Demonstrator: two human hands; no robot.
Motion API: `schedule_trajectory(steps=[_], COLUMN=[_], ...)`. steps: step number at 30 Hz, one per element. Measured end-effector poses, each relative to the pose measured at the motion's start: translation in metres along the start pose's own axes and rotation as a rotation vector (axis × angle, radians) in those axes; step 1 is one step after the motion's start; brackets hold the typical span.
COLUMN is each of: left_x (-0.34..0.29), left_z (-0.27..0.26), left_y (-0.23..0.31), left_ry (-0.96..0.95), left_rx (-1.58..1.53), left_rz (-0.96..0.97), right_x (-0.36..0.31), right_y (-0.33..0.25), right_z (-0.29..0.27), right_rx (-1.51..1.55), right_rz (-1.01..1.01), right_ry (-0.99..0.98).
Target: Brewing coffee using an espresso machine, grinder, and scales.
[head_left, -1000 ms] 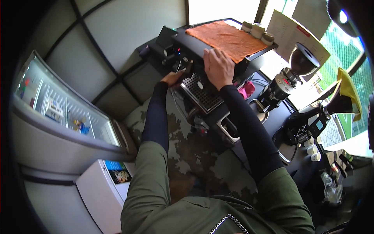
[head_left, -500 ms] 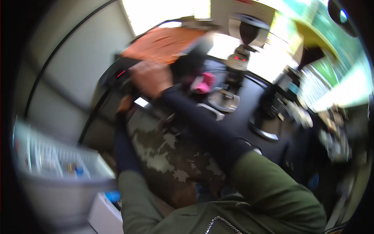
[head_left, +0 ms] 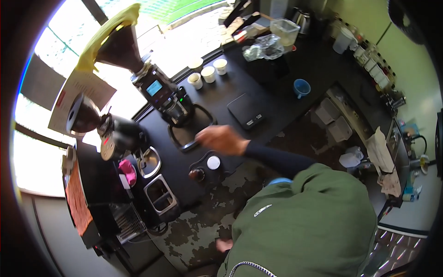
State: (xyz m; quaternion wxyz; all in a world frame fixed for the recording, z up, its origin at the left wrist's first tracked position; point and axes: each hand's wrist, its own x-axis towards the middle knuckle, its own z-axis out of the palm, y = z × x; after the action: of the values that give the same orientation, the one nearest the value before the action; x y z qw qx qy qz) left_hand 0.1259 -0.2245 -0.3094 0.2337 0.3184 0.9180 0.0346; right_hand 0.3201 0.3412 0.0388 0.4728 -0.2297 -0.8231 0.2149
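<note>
both left hand [head_left: 224, 244] and right hand [head_left: 222, 140] have grips i cannot tell, the white disc [head_left: 213, 162] lying nearer the right, toward the front edge of the counter [head_left: 280, 108].

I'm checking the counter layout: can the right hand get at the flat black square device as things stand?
Probably yes: the right hand appears over the counter, near the flat black square device, and nothing seems to stand between them.

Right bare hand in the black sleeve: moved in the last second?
Yes, the right hand has moved right, from the black box-shaped espresso machine under the orange cloth to near the black blue-screened grinder.
</note>
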Motion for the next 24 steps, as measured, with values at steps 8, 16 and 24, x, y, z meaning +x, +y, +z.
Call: schedule_trajectory(steps=[8,16,24], left_x=[0.010,0.107,0.086], left_z=[-0.196,-0.198,-0.154], left_y=[0.426,0.677,0.744], left_ry=[-0.935,0.046,-0.018], left_rx=[-0.943,-0.510,-0.164], left_rz=[0.330,0.288,0.003], right_x=[-0.198,-0.155,-0.169], right_y=[0.190,0.257,0.277], right_z=[-0.285,-0.257,-0.270], right_rx=[-0.612,-0.715,-0.800], right_rz=[0.979,0.881,0.766], right_ry=[0.806,0.577,0.588])
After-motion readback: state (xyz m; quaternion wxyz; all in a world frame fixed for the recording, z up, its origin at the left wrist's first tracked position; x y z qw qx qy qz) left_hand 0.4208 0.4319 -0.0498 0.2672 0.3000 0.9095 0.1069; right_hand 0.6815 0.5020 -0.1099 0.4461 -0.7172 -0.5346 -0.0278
